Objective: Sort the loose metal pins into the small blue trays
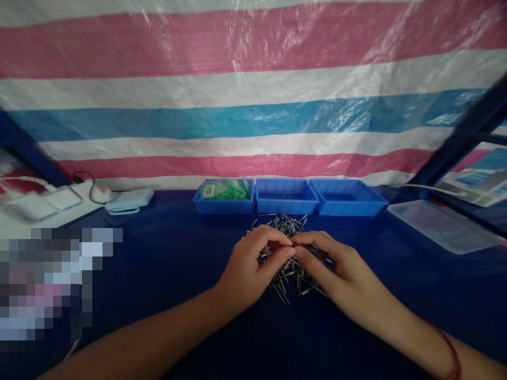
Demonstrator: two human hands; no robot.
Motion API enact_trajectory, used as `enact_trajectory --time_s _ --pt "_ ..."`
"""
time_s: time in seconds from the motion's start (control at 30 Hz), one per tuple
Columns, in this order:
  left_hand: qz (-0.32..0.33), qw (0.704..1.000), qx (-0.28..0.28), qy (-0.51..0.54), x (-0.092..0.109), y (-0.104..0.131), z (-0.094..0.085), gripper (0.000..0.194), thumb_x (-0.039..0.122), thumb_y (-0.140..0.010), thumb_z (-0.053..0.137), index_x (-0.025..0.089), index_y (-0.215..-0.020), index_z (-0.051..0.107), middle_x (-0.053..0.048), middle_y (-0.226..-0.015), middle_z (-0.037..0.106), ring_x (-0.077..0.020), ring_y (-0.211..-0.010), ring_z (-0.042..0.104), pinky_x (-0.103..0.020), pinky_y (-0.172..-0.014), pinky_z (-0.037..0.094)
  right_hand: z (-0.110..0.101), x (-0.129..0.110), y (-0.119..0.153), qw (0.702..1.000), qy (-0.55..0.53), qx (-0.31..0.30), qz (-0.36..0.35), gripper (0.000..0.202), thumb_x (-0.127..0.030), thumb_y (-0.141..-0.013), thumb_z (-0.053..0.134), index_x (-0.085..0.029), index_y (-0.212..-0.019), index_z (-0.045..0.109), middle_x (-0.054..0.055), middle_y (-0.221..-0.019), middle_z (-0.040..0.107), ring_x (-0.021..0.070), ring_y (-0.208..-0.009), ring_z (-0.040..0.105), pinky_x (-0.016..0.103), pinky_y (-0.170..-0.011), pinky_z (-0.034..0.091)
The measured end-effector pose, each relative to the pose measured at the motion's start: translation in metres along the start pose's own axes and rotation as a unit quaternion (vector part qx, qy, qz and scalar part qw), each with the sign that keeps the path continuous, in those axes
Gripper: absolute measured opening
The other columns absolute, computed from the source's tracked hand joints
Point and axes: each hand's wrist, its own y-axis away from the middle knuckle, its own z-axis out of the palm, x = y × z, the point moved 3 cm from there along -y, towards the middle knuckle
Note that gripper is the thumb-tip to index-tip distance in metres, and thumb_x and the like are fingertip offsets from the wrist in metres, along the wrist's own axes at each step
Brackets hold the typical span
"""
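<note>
1. The left hand is being held over the middle of the desk, palm inward, its thumb and index fingertip being brought close in a rounded pinch.
2. The right hand is being held opposite in a similar arch, the fingertips of both hands being set almost against one another; whether anything is being gripped between them cannot be told.
3. Beneath and around the fingers, a loose pile of metal pins is being spread on the desk, thin, straight, rod-like and dully shiny, its middle being partly hidden by the hands.
4. Behind the pile, three ribbed blue plastic boxes are being lined up: the left box is being filled with crinkled green plastic bags, and by the middle box a small thin piece is being held; the right box is being set beside it.
5. A flat, translucent plastic tray with rounded corners is being rested at the right.
6. The back is being covered by a glossy, creased woven sheet, striped pink, white and blue.
7. The right wrist is being circled by a thin, dark red cord.
</note>
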Motion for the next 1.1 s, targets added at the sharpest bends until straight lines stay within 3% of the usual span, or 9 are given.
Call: enact_trajectory --time_s 0.13,0.37,0.57,0.73,0.9,1.0,1.1 --pt "-0.001 1.0 0.003 -0.008 0.001 0.001 -0.001 0.003 0.022 -0.084 0.059 0.019 -0.084 0.06 0.0 -0.079 0.065 -0.0117 -0.068 0.058 -0.023 -0.065 0.045 0.0 -0.001 0.0 1.0 0.017 -0.007 -0.024 0.014 -0.028 -0.086 0.052 -0.023 -0.089 0.065 0.003 -0.085 0.069 0.0168 -0.08 0.064 0.031 -0.071 0.052" --pt "-0.019 0.999 0.014 -0.033 -0.004 0.001 -0.002 0.006 0.02 -0.084 0.057 0.019 -0.089 0.061 0.0 -0.081 0.067 -0.0121 -0.07 0.059 -0.023 -0.065 0.046 -0.003 0.003 0.002 0.998 -0.027 0.053 -0.006 0.008 -0.027 -0.081 0.061 -0.023 -0.088 0.063 0.001 -0.083 0.067 0.0147 -0.076 0.062 0.027 -0.069 0.053" --pt "-0.008 1.0 -0.011 -0.023 -0.003 -0.001 -0.001 0.007 0.017 -0.085 0.055 0.018 -0.087 0.061 0.0 -0.083 0.067 -0.012 -0.072 0.059 -0.023 -0.067 0.045 -0.002 -0.001 0.004 0.997 -0.029 0.054 -0.041 0.01 -0.022 -0.081 0.06 -0.024 -0.09 0.062 0.0 -0.084 0.066 0.0137 -0.074 0.062 0.026 -0.066 0.052" --pt "0.027 0.998 -0.043 -0.033 -0.001 0.0 0.001 0.012 0.018 -0.089 0.048 0.017 -0.087 0.06 -0.002 -0.083 0.065 -0.0133 -0.076 0.059 -0.024 -0.069 0.045 -0.009 -0.013 0.002 0.99 0.049 0.059 -0.121 0.005 -0.018 -0.081 0.059 -0.021 -0.085 0.058 0.001 -0.078 0.063 0.0136 -0.071 0.06 0.027 -0.063 0.05" --pt "0.059 0.993 -0.079 -0.066 0.001 0.002 0.007 0.018 0.019 -0.092 0.04 0.017 -0.088 0.057 -0.005 -0.083 0.062 -0.0163 -0.08 0.059 -0.029 -0.075 0.045 -0.014 -0.02 0.002 0.953 0.155 0.046 -0.257 0.009 -0.012 -0.078 0.06 -0.019 -0.079 0.054 0.003 -0.076 0.062 0.016 -0.074 0.059 0.031 -0.067 0.046" --pt "0.03 0.996 -0.042 -0.07 -0.002 0.002 0.005 0.021 0.021 -0.094 0.036 0.016 -0.106 0.052 -0.007 -0.091 0.063 -0.0175 -0.087 0.059 -0.032 -0.081 0.045 -0.023 -0.015 -0.006 0.936 0.207 0.086 -0.27 0.009 -0.016 -0.08 0.058 -0.018 -0.073 0.052 0.004 -0.074 0.062 0.0171 -0.072 0.058 0.033 -0.068 0.044" --pt "-0.006 0.998 -0.007 -0.067 -0.009 0.001 0.004 0.026 0.022 -0.094 0.037 0.016 -0.119 0.044 -0.008 -0.096 0.062 -0.0173 -0.09 0.058 -0.033 -0.084 0.044 -0.036 -0.002 -0.028 0.919 0.277 0.163 -0.227 0.013 -0.024 -0.084 0.054 -0.018 -0.072 0.053 0.006 -0.075 0.062 0.0192 -0.073 0.057 0.035 -0.07 0.043"
